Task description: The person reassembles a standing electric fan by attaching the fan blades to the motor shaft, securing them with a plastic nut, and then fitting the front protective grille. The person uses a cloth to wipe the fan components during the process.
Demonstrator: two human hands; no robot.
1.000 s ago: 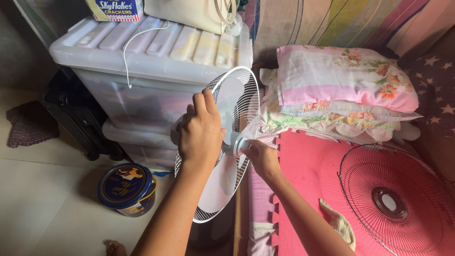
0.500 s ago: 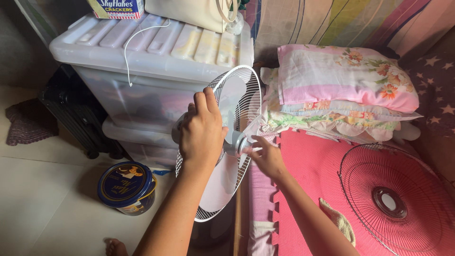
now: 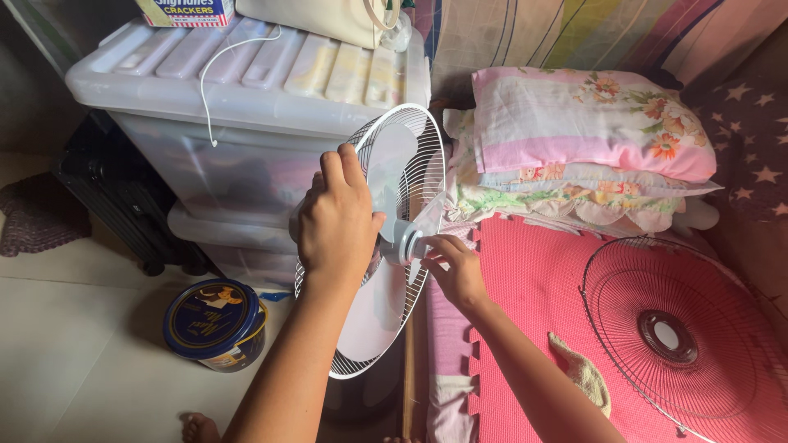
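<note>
Beside the stacked plastic storage boxes, the fan stands with its front grille off, its pale blades bare inside the white rear grille. The left hand wraps over the back of the fan head, fingers curled and pressed together around it, as it did a second ago. The right hand has changed: half a second back its fingers were loose and spread near the hub, and now they pinch the small cap at the centre of the blades again. That looks like a fresh grip between turns, so the cap is probably being worked round bit by bit.

The detached front grille lies flat on the pink foam mat, well apart from the fan. Folded pillows sit behind it. On the pale tiled floor a round blue tin stands near the fan's base.
</note>
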